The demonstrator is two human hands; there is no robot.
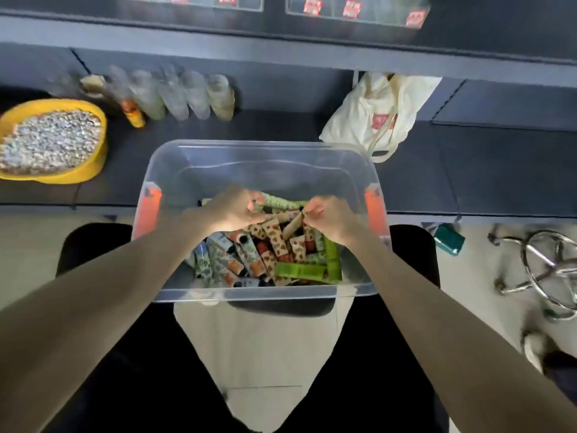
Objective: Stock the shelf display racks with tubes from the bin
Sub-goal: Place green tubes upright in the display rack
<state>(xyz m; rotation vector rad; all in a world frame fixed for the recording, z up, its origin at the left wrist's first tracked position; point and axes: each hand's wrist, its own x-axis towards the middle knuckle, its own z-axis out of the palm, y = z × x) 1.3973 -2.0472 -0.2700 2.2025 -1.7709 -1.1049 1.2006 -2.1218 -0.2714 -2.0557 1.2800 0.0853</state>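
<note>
The dark counter [468, 176] runs across the view, and the clear plastic bin [259, 145] sits on its near edge, overhanging toward the person. Above, at the top of the view, clear display racks [359, 21] with red labels stand on the shelf. A yellow basin [93, 170] of pale grains rests on the counter left of the bin, a white bag [368, 120] lies behind the bin's right corner, and a row of clear bottles [187, 95] stands between the two.

The tubes [249, 260] lie heaped in the near half of the bin, most with their long axes running near to far or slantwise. One green tube [299, 271] lies left to right along the near wall; another [332, 257] points away from it.

Both arms reach into the bin. The left grip [234, 212] is curled on the left end of a pale green tube [281, 202], whose long axis runs left to right. The right grip [331, 220] pinches the far end of a cream tube [292, 226], which slants down to the left.
</note>
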